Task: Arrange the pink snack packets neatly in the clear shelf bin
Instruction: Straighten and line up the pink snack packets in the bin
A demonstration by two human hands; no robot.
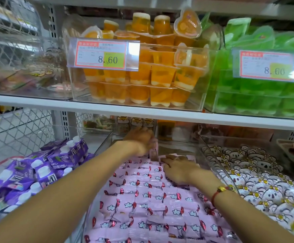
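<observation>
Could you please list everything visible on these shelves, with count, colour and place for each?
pink snack packets: many, pink with cloud prints, rows in the centre lower bin
clear shelf bin: one, transparent, centre of lower shelf
purple packs: many, purple with white caps, lower left bin
koala packets: many, white and pink with yellow flowers, lower right bin
orange jelly cups: many, orange, upper centre bin
green jelly packs: many, green, upper right bin
price tags: two, red-bordered, reading 8.60, on upper bins
left hand: one, blurred, holding a packet at the bin's rear
right hand: one, red cord bracelet, flat on packets
</observation>
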